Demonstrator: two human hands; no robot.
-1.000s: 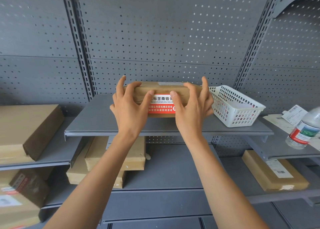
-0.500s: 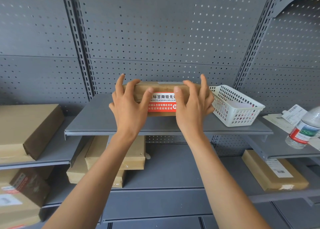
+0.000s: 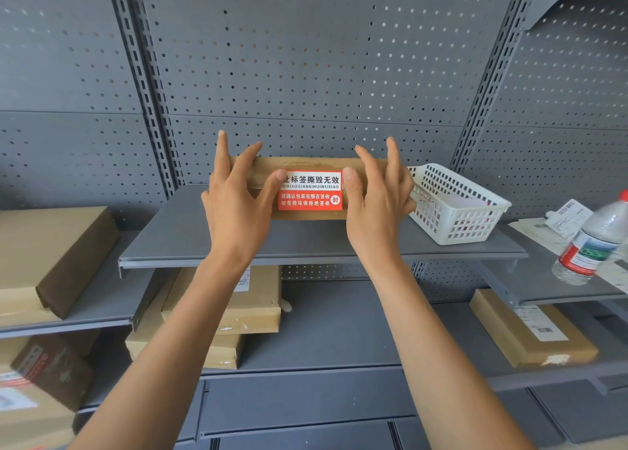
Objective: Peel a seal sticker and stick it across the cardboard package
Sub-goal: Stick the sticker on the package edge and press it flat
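A flat brown cardboard package (image 3: pixel 306 164) lies on the grey middle shelf (image 3: pixel 176 242), its long side facing me. A white-and-red seal sticker (image 3: pixel 310 190) with printed characters is stuck across its front edge. My left hand (image 3: pixel 238 201) grips the package's left end, thumb tip touching the sticker's left edge, fingers over the top. My right hand (image 3: pixel 377 198) grips the right end, thumb resting against the sticker's right edge. Both ends of the package are hidden by my hands.
A white plastic basket (image 3: pixel 458 208) stands just right of the package. A water bottle (image 3: pixel 591 242) and paper labels (image 3: pixel 564 215) lie on the right shelf. Several cardboard boxes (image 3: pixel 51 255) fill the left and lower shelves. Perforated grey panels form the back wall.
My thumbs have slid outward off the sticker's face to its edges, so the whole sticker now shows. The package looks tipped slightly more toward me.
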